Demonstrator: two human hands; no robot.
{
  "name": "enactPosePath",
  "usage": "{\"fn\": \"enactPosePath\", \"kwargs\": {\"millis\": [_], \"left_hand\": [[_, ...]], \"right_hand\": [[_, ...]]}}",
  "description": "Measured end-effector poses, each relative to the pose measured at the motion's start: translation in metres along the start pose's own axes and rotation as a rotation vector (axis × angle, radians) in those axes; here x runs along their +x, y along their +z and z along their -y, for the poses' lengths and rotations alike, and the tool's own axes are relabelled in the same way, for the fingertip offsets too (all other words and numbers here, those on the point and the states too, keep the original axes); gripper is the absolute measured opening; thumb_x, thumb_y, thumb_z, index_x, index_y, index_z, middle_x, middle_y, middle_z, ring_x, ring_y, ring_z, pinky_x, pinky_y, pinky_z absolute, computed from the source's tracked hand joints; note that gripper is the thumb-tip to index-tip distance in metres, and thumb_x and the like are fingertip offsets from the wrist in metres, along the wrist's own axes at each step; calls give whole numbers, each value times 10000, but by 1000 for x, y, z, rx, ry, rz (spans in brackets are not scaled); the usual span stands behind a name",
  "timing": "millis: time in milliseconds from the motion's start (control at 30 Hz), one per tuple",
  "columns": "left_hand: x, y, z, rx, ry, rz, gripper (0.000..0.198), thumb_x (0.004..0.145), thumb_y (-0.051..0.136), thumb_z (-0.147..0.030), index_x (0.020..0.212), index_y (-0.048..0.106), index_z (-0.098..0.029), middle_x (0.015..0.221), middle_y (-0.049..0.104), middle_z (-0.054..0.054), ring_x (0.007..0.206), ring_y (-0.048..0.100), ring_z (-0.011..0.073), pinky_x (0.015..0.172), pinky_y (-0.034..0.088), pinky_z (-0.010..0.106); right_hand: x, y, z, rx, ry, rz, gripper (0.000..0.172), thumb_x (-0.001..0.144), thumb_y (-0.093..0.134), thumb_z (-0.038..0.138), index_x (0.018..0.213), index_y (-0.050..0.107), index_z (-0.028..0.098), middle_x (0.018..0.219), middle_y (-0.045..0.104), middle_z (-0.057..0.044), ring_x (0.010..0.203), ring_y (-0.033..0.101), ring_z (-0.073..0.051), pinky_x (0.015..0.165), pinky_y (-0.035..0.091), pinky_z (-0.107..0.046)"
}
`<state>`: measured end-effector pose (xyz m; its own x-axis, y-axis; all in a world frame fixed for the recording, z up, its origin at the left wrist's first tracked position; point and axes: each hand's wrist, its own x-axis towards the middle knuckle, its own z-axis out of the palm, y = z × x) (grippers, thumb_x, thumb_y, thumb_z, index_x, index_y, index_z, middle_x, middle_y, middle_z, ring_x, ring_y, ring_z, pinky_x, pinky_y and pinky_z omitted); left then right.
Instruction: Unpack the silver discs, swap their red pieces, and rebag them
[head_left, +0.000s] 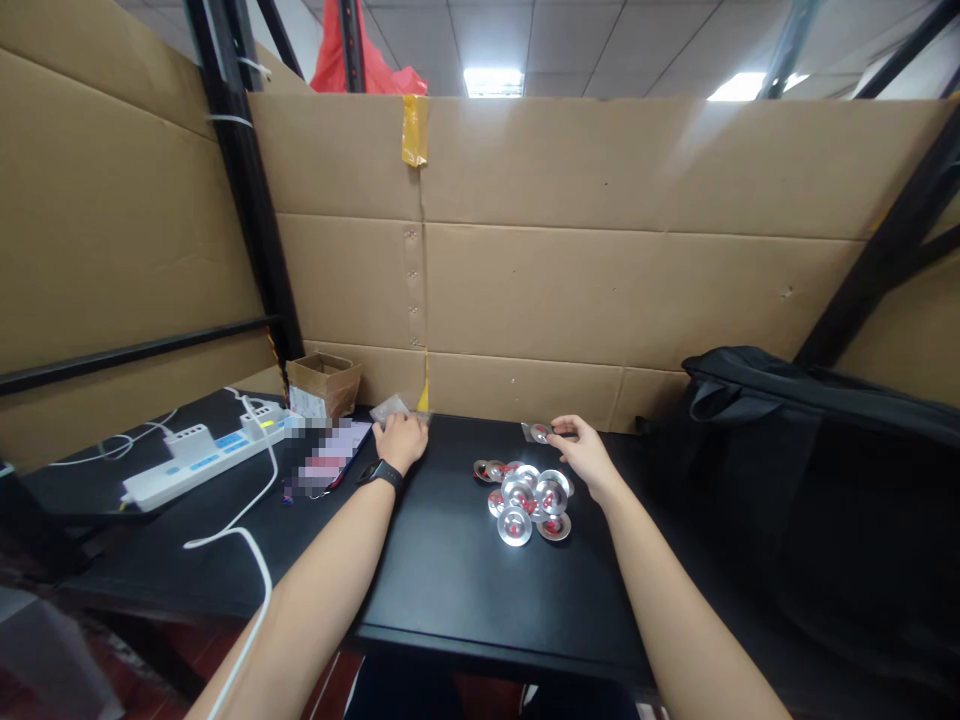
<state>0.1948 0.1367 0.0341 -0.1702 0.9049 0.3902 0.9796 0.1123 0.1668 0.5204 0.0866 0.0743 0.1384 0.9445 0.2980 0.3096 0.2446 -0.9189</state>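
My left hand (401,440), with a black watch on the wrist, reaches to the back of the black table (450,580) and closes on a small clear plastic bag (390,407). My right hand (581,450) pinches a small round silver piece (540,433) near the cardboard wall. Just in front of that hand lies a heap of several round silver discs with red centres (529,497).
A white power strip (202,460) with white cables lies at the left. A small open cardboard box (324,383) stands at the back left beside a blurred card. A black bag (810,450) fills the right side. Cardboard walls (600,250) enclose the table.
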Motion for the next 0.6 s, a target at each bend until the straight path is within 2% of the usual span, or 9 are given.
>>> {"fn": "enactPosePath", "kwargs": {"millis": [200, 367, 533, 600], "left_hand": [[-5, -1, -6, 54, 0, -46, 472, 946, 330, -354, 1021, 754, -161, 1262, 622, 177, 1226, 424, 340, 976, 312, 503], [-7, 1, -10, 51, 22, -70, 487, 934, 340, -362, 1055, 755, -138, 1197, 646, 210, 1221, 405, 377, 960, 296, 516], [-10, 0, -14, 58, 39, -63, 486, 932, 346, -370, 1028, 753, -123, 1193, 642, 209, 1199, 407, 384, 936, 305, 509], [-11, -3, -16, 52, 42, -39, 475, 934, 357, -377, 1060, 738, -123, 1227, 623, 207, 1214, 396, 387, 950, 300, 507]], "right_hand": [[3, -6, -5, -53, -7, -33, 328, 670, 698, 360, 936, 640, 178, 968, 647, -56, 725, 592, -160, 583, 469, -262], [10, -8, -17, -112, -60, -61, 323, 681, 689, 350, 954, 650, 181, 959, 658, -49, 740, 598, -166, 658, 500, -296], [18, -14, -36, -362, -124, -37, 230, 746, 595, 235, 957, 671, 183, 970, 689, -61, 797, 618, -183, 807, 498, -349], [22, -19, -43, -522, -178, 45, 309, 768, 528, 158, 1036, 680, 197, 1101, 691, -85, 944, 626, -220, 889, 472, -391]]}}
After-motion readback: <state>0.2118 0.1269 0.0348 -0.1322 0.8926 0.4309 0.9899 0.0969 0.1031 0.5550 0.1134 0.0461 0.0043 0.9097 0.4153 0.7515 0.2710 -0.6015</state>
